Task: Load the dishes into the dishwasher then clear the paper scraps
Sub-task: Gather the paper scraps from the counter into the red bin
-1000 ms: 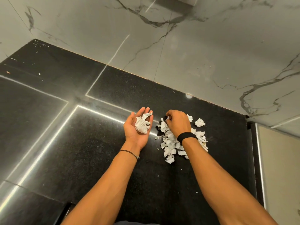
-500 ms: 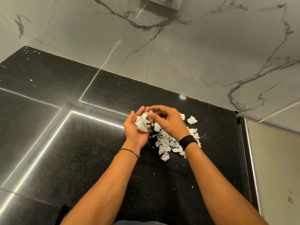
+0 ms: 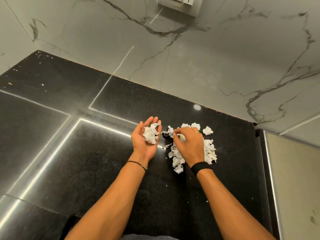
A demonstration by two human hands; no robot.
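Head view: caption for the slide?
Left hand cups crumpled paper while right hand pinches another scrap from the pile on black counter.

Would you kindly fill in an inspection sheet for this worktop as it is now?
Surface: glossy black countertop, light streaks reflected.
Job's things: pile of paper scraps on the countertop; crumpled wad in the left palm; no dishes seen.
Clutter: tiny white flecks scattered about.
Grippers: left hand palm up, relaxed under the wad; right hand over the pile, pinching a scrap.
Cables: nothing seen.
Surroundings: marble-look wall, socket plate at top, pale panel at right.
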